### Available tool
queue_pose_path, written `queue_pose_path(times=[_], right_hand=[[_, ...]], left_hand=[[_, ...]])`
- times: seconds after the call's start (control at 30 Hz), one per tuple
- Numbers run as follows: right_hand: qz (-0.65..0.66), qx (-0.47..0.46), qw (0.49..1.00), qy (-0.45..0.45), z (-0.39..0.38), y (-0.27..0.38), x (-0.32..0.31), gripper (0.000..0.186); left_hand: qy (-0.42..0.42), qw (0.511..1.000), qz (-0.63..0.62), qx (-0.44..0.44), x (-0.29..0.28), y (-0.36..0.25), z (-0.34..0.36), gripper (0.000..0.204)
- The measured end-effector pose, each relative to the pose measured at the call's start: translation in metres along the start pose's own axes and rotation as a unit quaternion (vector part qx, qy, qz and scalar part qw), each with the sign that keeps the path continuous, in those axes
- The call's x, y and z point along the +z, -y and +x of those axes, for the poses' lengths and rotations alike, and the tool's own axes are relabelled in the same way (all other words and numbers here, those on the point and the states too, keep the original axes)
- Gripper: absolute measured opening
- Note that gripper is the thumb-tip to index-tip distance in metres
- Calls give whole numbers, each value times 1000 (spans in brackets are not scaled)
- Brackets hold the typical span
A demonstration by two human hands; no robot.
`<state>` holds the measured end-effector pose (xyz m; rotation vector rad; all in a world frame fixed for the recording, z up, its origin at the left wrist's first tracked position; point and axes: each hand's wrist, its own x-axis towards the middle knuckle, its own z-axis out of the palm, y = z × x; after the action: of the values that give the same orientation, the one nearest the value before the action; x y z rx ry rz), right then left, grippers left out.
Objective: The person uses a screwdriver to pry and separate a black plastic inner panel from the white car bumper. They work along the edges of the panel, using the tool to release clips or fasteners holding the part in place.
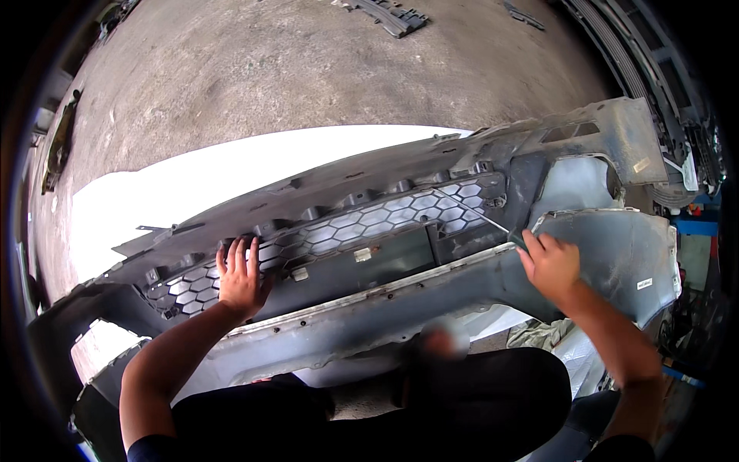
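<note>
A large grey car bumper (331, 327) lies before me with its inner side showing. Set into it is a black honeycomb grille (350, 229), lined along its far edge with several clip tabs. My left hand (242, 281) rests on the left part of the grille, fingers stretched out. In my right hand (550, 266) is a long thin screwdriver (489, 222), gripped by its dark handle. The shaft slants up and left across the grille. Its tip is near the far edge by a clip tab; whether it touches, I cannot tell.
White sheeting (292, 148) is spread on the concrete floor (231, 69) beyond the bumper. Dark plastic parts (392, 17) lie farther off, with other car parts (643, 58) stacked at the right. My knees (493, 393) are close to the bumper's near edge.
</note>
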<state>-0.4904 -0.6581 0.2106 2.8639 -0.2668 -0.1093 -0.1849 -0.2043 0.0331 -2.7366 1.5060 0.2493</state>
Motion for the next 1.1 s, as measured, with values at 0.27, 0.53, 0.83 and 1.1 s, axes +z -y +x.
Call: queue_pose_path(times=[0.27, 0.53, 0.83, 1.1], right_hand=[[183, 166, 968, 39, -5, 30, 5, 27], [65, 26, 995, 77, 32, -15, -17, 27], [-44, -179, 968, 169, 136, -57, -62, 24], [260, 86, 947, 170, 52, -51, 0, 30]], left_hand=[[37, 999, 22, -16, -2, 1, -4, 82], [14, 999, 30, -10, 2, -2, -1, 90], [40, 998, 16, -35, -2, -5, 2, 88], [40, 998, 18, -42, 1, -6, 2, 89]])
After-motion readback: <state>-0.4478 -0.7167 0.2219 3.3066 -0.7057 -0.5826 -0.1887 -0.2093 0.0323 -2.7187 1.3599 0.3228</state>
